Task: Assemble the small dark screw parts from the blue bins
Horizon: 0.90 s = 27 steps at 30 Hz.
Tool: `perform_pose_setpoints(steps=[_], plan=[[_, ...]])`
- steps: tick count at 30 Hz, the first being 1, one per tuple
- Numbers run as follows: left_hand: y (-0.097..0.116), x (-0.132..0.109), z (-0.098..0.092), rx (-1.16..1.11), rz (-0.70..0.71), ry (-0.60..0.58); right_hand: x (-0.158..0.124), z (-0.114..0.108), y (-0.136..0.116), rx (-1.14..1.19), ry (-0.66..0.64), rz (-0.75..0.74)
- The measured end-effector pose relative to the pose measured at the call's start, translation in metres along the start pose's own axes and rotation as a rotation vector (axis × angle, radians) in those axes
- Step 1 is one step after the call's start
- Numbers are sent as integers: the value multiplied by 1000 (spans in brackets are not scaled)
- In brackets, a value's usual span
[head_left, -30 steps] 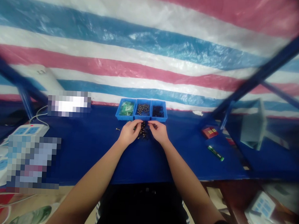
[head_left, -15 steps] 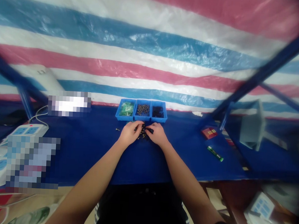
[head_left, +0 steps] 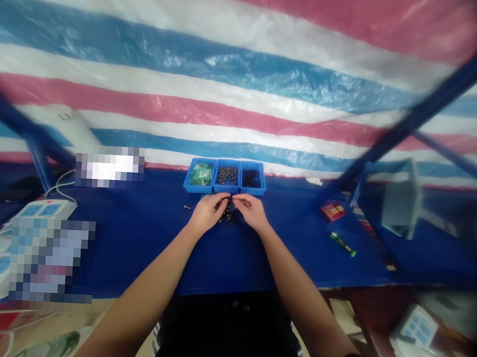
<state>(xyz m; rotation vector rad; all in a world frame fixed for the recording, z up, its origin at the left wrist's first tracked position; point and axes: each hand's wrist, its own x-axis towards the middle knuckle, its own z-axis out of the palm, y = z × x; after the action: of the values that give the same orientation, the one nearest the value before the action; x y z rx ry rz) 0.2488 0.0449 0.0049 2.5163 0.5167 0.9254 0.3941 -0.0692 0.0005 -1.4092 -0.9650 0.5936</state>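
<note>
My left hand (head_left: 207,212) and my right hand (head_left: 253,211) meet over a small heap of dark and brassy parts (head_left: 227,215) on the blue table (head_left: 139,237). Both hands have their fingers pinched together at the heap, fingertips almost touching. What each pinch holds is too small to name. Just behind the hands stand three blue bins: one with green pieces (head_left: 200,175), one with brassy parts (head_left: 227,175), one with black parts (head_left: 252,178). A single small part (head_left: 187,206) lies loose left of my left hand.
A white power strip (head_left: 45,209) with cables sits at the left. A red box (head_left: 333,210) and a green pen-like stick (head_left: 342,244) lie to the right, with a grey stand (head_left: 401,200) beyond. A striped plastic sheet (head_left: 243,93) hangs behind the table.
My two hands have drawn closer together over the heap than a second ago; the right hand slid left and its fingertips now pinch near the left hand's.
</note>
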Motion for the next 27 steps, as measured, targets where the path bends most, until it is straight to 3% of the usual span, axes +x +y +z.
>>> perform_pose_setpoints(steps=[3,11,21,27], plan=[[0,1,1,-11,30,-5,-1,4,-8,165,-35,54],[1,1,-1,-57,42,-23,-3,4,-10,274,-60,107],[5,0,-5,-37,-4,-94,-3,8,-9,210,-33,93],[5,1,-3,-21,47,-45,-2,8,-7,206,20,118]])
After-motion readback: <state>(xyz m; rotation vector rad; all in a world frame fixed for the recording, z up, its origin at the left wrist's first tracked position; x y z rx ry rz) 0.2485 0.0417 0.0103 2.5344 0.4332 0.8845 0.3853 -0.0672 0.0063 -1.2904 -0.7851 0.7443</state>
